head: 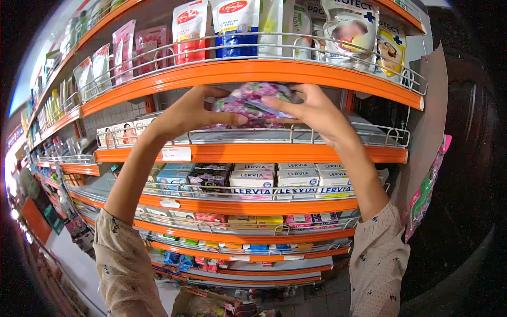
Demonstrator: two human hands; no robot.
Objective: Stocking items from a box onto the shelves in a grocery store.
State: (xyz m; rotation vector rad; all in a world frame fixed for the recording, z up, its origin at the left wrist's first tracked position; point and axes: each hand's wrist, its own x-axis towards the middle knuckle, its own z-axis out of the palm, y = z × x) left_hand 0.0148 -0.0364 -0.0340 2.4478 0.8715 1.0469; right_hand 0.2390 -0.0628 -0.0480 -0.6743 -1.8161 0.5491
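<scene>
Purple and pink flower-printed packets (253,101), shiny like plastic wrap, are stacked at the middle of a grey shelf (237,136) behind its wire rail. My left hand (190,113) holds the left side of the stack, with its thumb laid across the front of the lower packet. On the other side my right hand (309,109) grips the upper packet, thumb on its face and fingers behind. The orange edge of the shelf above (253,73) lies just over my fingers. How far back the packets reach is hidden.
White soap boxes (128,130) stand left on the same shelf. Above are refill pouches (237,29) behind a wire rail (273,45). Boxed soaps (253,180) fill the shelf below. A cardboard panel (422,115) borders the right end. An open carton (198,303) sits on the floor.
</scene>
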